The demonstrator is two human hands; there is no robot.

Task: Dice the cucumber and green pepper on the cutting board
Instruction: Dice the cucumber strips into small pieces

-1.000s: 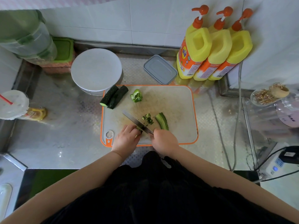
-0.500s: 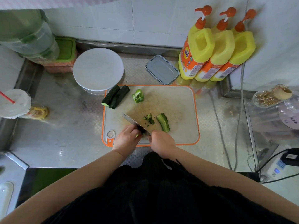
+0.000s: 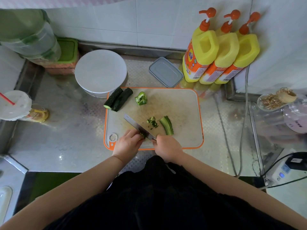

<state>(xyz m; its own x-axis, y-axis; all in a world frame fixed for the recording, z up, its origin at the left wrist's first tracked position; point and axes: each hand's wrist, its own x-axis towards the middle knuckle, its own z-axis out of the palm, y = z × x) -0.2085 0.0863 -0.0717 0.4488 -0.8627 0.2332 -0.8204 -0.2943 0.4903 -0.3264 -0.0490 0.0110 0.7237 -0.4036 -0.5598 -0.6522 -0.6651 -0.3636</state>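
Left hand (image 3: 128,143) fingers curled down, tips pinching a small green vegetable strip (image 3: 142,134) against the board, right up against the blade. Right hand (image 3: 167,146) wrapped closed round the handle of the steel kitchen knife (image 3: 138,127); handle itself hidden inside the fist. Blade runs diagonally up-left from the right hand, edge down on the strip, passing just beside the left fingertips.

Risk, as a judgement: left fingertips sit touching or nearly touching the blade flat, strip stub is short, so a slip or a too-wide next cut could nick a finger. Short stub could also roll or squirt out under pressure. Hard to tell whether the knuckles are tucked ahead of the tips.

Outward: small pile of diced green bits (image 3: 152,122) just beyond the blade, apart from both hands. Curved dark-green cucumber wedge (image 3: 167,125) beside the pile, near the right hand, not touched. Light-green pepper chunk (image 3: 141,98) further up the board, uncut. Two dark cucumber halves (image 3: 118,99) side by side at the far-left corner, one overhanging the edge of the white orange-rimmed plastic cutting board (image 3: 182,113). Most dicing not yet done.
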